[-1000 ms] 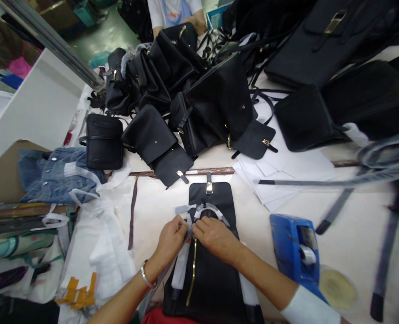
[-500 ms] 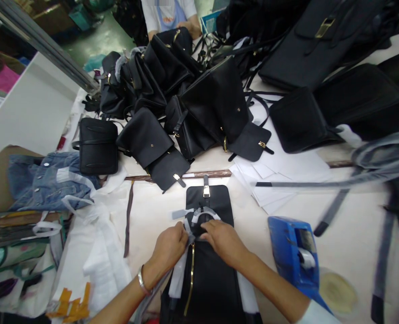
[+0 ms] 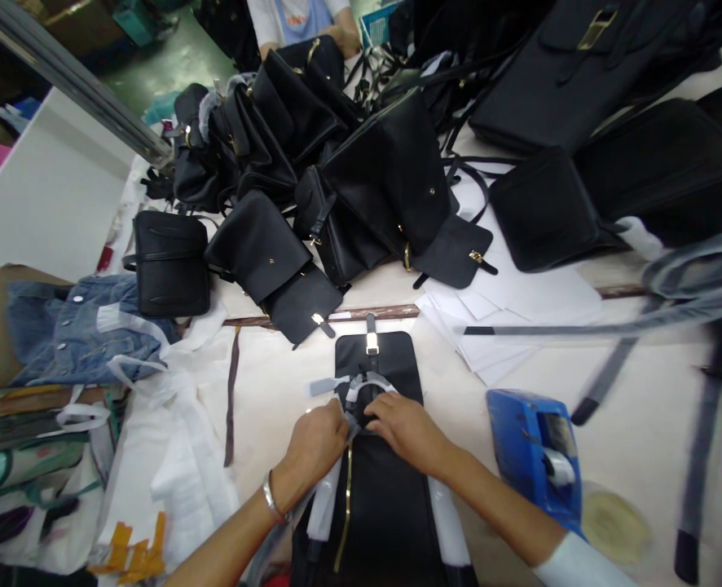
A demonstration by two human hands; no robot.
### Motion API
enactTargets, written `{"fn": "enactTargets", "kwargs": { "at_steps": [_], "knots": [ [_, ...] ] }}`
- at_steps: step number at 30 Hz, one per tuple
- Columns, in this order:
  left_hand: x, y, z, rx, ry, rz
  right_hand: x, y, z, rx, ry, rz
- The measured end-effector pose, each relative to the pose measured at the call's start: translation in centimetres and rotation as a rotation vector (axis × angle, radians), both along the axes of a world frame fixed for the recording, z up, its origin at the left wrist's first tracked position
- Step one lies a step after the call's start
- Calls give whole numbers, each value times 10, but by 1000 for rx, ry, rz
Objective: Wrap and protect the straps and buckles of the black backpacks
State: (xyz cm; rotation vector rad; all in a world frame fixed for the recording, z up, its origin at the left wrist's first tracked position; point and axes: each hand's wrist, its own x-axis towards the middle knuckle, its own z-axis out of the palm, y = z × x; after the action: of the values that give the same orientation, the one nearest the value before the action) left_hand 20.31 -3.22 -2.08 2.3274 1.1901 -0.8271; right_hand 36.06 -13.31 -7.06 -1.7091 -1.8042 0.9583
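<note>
A black backpack [image 3: 391, 505] lies on the table in front of me, its flap [image 3: 391, 355] with a gold buckle spread away from me. A gold zipper [image 3: 346, 505] runs down its left side. The curved top handle [image 3: 370, 381] is wrapped in clear film. My left hand [image 3: 321, 436] is closed on a film-wrapped strap [image 3: 353, 425] beside the handle's left end. On the other side, my right hand [image 3: 407, 428] bends its fingers at the handle's base; what they pinch is hidden. White-wrapped shoulder straps [image 3: 446, 522] show along the bag's sides.
Several black backpacks [image 3: 385, 171] are piled across the back. A blue tape dispenser [image 3: 532, 456] stands right, by a tape roll [image 3: 614, 526]. White paper sheets [image 3: 489, 326], wrapped straps [image 3: 605, 371] and a denim garment [image 3: 85, 330] lie around. Another person [image 3: 303, 20] sits opposite.
My left hand has shifted slightly right, toward the handle's base. The right hand has barely moved, and the view has tilted a little.
</note>
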Motion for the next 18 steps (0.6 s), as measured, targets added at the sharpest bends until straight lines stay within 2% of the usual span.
{"fn": "enactTargets", "kwargs": {
  "at_steps": [2,5,12,15,18],
  "knots": [
    [0,2,0,-10,9,1,3,2,-9,-38,84,-69],
    [2,4,0,-7,2,-4,0,5,-18,-92,108,-76],
    [10,3,-1,0,1,13,-4,9,-16,-139,299,-57],
    [13,3,-5,4,12,8,-7,10,-16,-174,199,-154],
    [17,3,-11,7,13,-6,-8,10,-16,-202,93,-102]
  ]
}}
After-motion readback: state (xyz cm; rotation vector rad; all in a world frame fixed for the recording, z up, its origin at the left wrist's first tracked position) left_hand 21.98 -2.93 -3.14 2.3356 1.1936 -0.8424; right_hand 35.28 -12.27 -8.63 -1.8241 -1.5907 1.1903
